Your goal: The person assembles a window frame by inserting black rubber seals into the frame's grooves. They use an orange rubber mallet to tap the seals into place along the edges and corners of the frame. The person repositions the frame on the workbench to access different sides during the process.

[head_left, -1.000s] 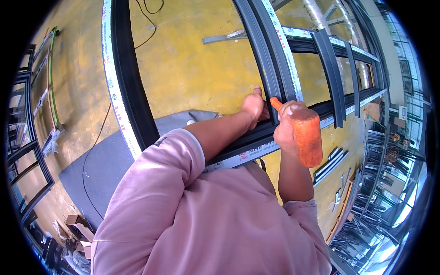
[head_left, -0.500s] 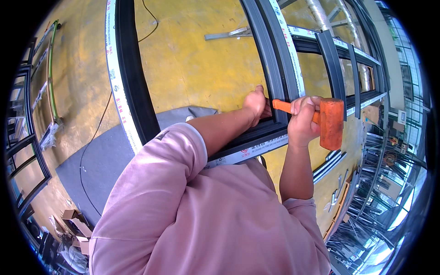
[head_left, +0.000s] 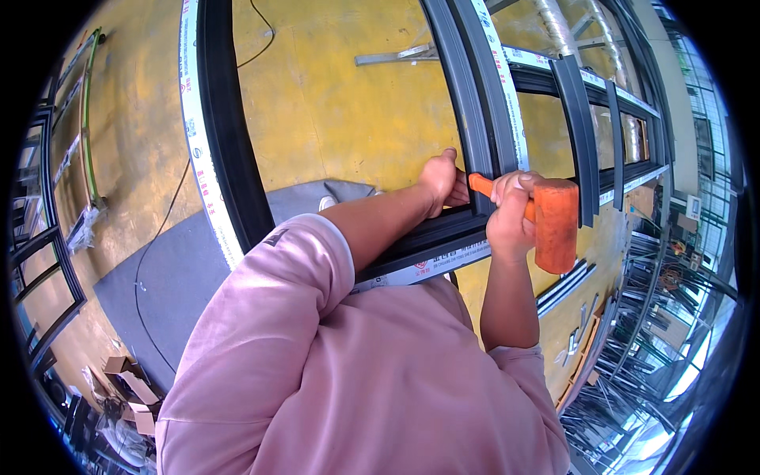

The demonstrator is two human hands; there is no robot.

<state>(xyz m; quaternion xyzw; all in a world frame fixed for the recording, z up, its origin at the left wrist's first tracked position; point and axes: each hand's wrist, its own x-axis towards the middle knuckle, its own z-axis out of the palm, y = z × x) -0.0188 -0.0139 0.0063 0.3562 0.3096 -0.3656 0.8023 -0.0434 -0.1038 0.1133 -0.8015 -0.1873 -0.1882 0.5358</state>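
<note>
One orange mallet (head_left: 554, 226), its head hanging just right of the dark window frame (head_left: 475, 119), sits clamped in your right hand (head_left: 511, 218) by the handle. Your left hand (head_left: 442, 178) presses flat at the frame's inner corner, fingers closed on nothing. Bare yellow floor (head_left: 348, 103) lies open beyond; one grey mat (head_left: 182, 269) lies beneath.

Right hand (head_left: 511, 218) gripping orange rubber mallet (head_left: 552, 222) beside dark window frame (head_left: 483, 127). Left hand (head_left: 442, 178) pressed against frame's inner corner, above yellow floor (head_left: 348, 103)
</note>
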